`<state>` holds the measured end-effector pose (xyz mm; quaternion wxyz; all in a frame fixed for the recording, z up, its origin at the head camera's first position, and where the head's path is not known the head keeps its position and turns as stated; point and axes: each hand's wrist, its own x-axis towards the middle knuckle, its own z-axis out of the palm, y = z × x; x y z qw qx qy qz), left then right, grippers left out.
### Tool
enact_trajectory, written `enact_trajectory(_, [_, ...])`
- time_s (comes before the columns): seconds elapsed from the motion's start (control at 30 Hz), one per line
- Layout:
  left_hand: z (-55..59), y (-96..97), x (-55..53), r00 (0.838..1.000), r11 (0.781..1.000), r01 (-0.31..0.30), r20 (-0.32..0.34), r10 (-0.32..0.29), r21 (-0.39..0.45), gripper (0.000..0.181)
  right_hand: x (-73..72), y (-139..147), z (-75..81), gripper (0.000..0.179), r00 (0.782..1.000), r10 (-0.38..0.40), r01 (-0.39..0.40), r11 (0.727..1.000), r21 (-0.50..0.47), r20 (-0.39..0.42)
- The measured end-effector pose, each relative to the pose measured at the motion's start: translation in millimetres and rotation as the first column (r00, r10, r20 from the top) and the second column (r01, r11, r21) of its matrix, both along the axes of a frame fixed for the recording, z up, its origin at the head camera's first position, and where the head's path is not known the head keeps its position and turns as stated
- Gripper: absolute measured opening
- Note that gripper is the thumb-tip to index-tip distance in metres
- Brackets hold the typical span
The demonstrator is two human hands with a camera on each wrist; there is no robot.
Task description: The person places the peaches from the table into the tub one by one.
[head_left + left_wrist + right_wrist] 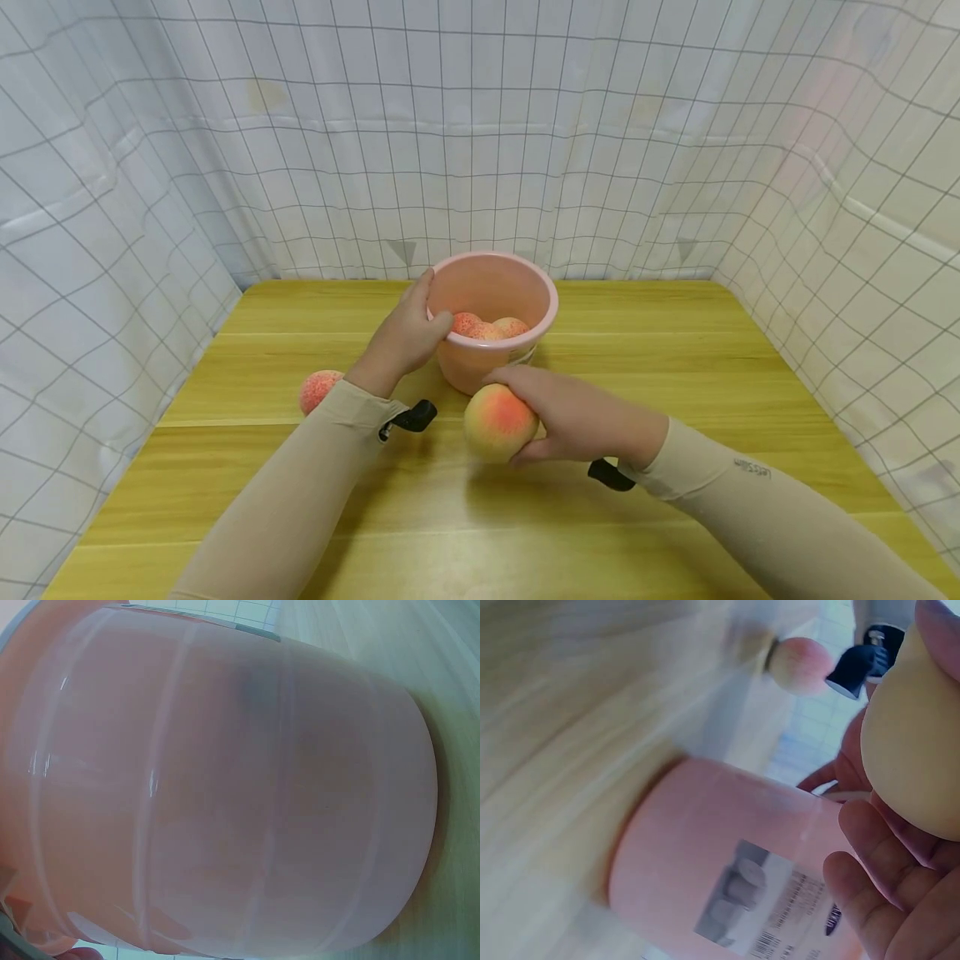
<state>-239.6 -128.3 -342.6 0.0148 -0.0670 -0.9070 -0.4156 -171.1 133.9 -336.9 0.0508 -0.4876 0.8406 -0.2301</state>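
My left hand (405, 335) grips the left side of the rim of a pink plastic bucket (468, 367), the thumb lying at the rim. Inside the bucket are several speckled red-orange peaches (486, 331). A larger yellow peach (498, 423) with a red blush is held by my right hand (581, 414), in front of the bucket and above the table. The right wrist view shows this peach at the upper right, with fingers (877, 855) around it. The bucket's ribbed wall (217, 787) fills most of the left wrist view.
Another reddish peach (321, 392) lies on the wooden table (697, 367) left of the bucket, partly behind my left forearm. The bucket carries a printed label (761, 900). Gridded white curtains (487, 150) stand behind the table and along both sides.
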Motion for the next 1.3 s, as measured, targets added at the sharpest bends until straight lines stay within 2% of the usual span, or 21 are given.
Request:
enact_trajectory(0.17, [0.8, 0.2, 0.3, 1.0, 1.0, 0.002, 0.007, -0.002, 0.006, 0.085, -1.5, 1.2, 11.0, 0.089, 1.0, 0.008, -0.008, 0.999, -0.034, -0.014])
enact_trajectory(0.4, [0.1, -0.5, -0.2, 1.0, 1.0, 0.006, 0.009, -0.006, 0.005, 0.086, -5.4, 2.1, 24.0, 0.093, 1.0, 0.01, -0.009, 0.996, -0.088, 0.013])
enact_trajectory(0.63, [0.6, -0.8, 0.0, 1.0, 1.0, 0.017, 0.017, -0.018, 0.006, 0.087, -8.8, 2.8, 33.7, 0.09, 0.999, -0.019, 0.016, 0.993, -0.115, -0.029])
enact_trajectory(0.9, [1.9, -0.8, 0.8, 1.0, 1.0, 0.021, 0.019, -0.021, 0.005, 0.087, -17.6, 2.6, 44.2, 0.089, 0.998, -0.067, 0.063, 0.988, -0.144, -0.019])
enact_trajectory(1.3, [1.7, -0.8, 0.8, 0.999, 1.0, 0.023, 0.023, -0.023, -0.004, 0.086, -36.1, 2.3, 53.9, 0.089, 0.997, -0.076, 0.078, 0.978, -0.192, 0.018])
